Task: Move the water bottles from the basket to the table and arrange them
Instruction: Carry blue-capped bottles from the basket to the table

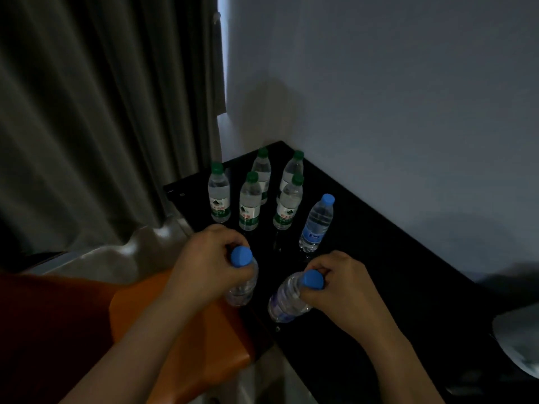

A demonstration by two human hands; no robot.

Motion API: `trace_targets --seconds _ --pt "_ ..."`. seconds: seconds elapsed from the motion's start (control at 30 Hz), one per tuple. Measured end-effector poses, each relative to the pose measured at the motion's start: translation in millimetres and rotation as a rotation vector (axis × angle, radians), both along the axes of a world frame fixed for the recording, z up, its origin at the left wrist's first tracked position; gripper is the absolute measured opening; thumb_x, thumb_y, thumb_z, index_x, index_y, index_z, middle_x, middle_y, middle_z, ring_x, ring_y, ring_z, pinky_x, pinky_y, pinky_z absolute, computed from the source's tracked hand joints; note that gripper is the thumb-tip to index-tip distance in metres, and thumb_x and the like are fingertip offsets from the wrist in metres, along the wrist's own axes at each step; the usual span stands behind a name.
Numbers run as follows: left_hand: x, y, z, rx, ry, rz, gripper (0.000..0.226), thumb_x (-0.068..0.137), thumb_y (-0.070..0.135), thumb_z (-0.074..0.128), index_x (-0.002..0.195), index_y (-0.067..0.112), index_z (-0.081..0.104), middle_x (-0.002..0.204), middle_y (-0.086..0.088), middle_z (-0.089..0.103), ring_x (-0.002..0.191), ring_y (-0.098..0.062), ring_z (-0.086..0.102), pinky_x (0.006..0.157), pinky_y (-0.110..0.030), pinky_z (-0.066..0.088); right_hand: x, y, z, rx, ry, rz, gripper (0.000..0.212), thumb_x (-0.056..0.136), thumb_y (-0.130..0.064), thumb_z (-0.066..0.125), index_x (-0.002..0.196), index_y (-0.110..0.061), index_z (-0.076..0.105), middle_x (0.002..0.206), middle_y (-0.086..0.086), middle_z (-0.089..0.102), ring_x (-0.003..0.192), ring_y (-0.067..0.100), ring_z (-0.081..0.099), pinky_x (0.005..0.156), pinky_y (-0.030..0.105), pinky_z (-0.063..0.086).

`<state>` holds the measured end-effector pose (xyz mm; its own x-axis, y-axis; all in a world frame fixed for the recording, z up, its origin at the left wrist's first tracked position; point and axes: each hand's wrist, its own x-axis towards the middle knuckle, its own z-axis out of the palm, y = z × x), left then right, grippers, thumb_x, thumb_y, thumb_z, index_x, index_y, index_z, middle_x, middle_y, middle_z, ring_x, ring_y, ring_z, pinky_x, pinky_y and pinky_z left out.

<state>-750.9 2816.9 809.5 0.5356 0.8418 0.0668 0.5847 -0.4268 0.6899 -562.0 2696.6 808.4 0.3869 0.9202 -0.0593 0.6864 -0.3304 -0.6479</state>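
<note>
Several green-capped water bottles (249, 205) stand upright in two rows at the far corner of the black table (393, 258). One blue-capped bottle (316, 224) stands to their right. My left hand (204, 266) is shut around the neck of a blue-capped bottle (242, 284), held upright over the table's near left edge. My right hand (335, 287) grips another blue-capped bottle (287, 298) near its cap, tilted with its base toward the left. The basket is not in view.
A grey curtain (102, 126) hangs at the left and a white wall (379, 97) runs behind the table. An orange seat or cushion (175, 330) lies under my left forearm. A pale rounded object (519, 342) sits at the right edge.
</note>
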Motion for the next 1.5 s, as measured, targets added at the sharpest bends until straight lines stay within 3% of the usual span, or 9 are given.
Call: trace_targets --seconds 0.17,0.27,0.43,0.6,0.83,1.0,1.3,1.5 --pt "19.5 32.9 -15.4 -0.05 -0.01 -0.078 0.023 0.068 0.023 0.078 0.087 0.025 0.065 0.093 0.009 0.055 0.08 -0.005 0.056 0.068 -0.02 0.043 9.2 15.3 -5.5 -0.06 -0.006 -0.036 0.021 0.065 -0.022 0.078 0.082 -0.025 0.065 0.089 -0.012 0.054 0.077 0.002 0.057 0.062 0.015 0.046" --pt "35.3 47.1 -26.7 -0.05 -0.007 -0.094 0.023 0.067 0.022 0.078 0.087 0.023 0.066 0.093 0.006 0.057 0.081 -0.005 0.057 0.07 -0.024 0.047 18.5 21.1 -8.4 -0.084 0.02 -0.046 0.02 0.065 -0.019 0.078 0.08 -0.023 0.066 0.089 -0.01 0.056 0.076 0.006 0.059 0.067 0.024 0.053" --pt "61.4 65.6 -42.7 -0.056 0.008 -0.112 0.024 0.067 0.017 0.076 0.088 0.021 0.067 0.094 0.003 0.059 0.081 -0.007 0.057 0.068 -0.02 0.043 34.0 28.8 -9.1 -0.103 0.054 -0.071 0.018 0.066 -0.016 0.078 0.078 -0.022 0.067 0.088 -0.01 0.056 0.074 0.008 0.06 0.068 0.027 0.056" --pt "86.2 83.0 -51.5 -0.061 0.011 -0.093 0.027 0.069 0.015 0.076 0.094 0.018 0.067 0.096 0.001 0.057 0.083 -0.013 0.058 0.076 -0.028 0.048 51.1 39.1 -13.2 -0.108 0.058 -0.08 0.021 0.066 -0.016 0.078 0.081 -0.023 0.066 0.092 -0.009 0.055 0.078 0.007 0.059 0.07 0.026 0.054" --pt "108.3 98.3 -73.9 -0.043 0.053 -0.113 0.027 0.07 0.015 0.075 0.096 0.019 0.067 0.094 0.002 0.055 0.081 -0.01 0.053 0.067 -0.013 0.035 67.0 51.3 -22.3 -0.134 0.045 -0.077 0.021 0.067 -0.018 0.078 0.082 -0.024 0.065 0.092 -0.011 0.054 0.077 0.006 0.058 0.069 0.024 0.054" --pt "117.2 102.1 -83.2 -0.054 0.089 -0.149 0.024 0.069 0.016 0.075 0.092 0.019 0.067 0.094 -0.001 0.057 0.085 -0.015 0.057 0.074 -0.022 0.037 74.6 56.9 -29.7 -0.138 0.054 -0.065 0.021 0.068 -0.017 0.078 0.082 -0.026 0.065 0.093 -0.01 0.054 0.078 0.006 0.058 0.068 0.024 0.054" --pt "123.5 107.2 -89.5 -0.055 0.104 -0.147 0.023 0.069 0.016 0.074 0.09 0.013 0.067 0.092 -0.005 0.058 0.084 -0.018 0.056 0.073 -0.026 0.041 85.7 69.8 -40.2 -0.104 0.05 -0.085 0.018 0.072 -0.015 0.076 0.085 -0.021 0.065 0.092 -0.007 0.054 0.078 0.005 0.056 0.065 0.017 0.048" --pt "128.7 103.3 -89.6 -0.039 0.112 -0.136 0.021 0.071 0.016 0.072 0.091 0.012 0.067 0.091 -0.004 0.055 0.083 -0.017 0.053 0.07 -0.023 0.034 95.0 84.8 -51.8 -0.057 0.012 -0.1 0.014 0.072 -0.013 0.076 0.083 -0.016 0.067 0.089 -0.003 0.056 0.074 0.005 0.055 0.062 0.014 0.043"
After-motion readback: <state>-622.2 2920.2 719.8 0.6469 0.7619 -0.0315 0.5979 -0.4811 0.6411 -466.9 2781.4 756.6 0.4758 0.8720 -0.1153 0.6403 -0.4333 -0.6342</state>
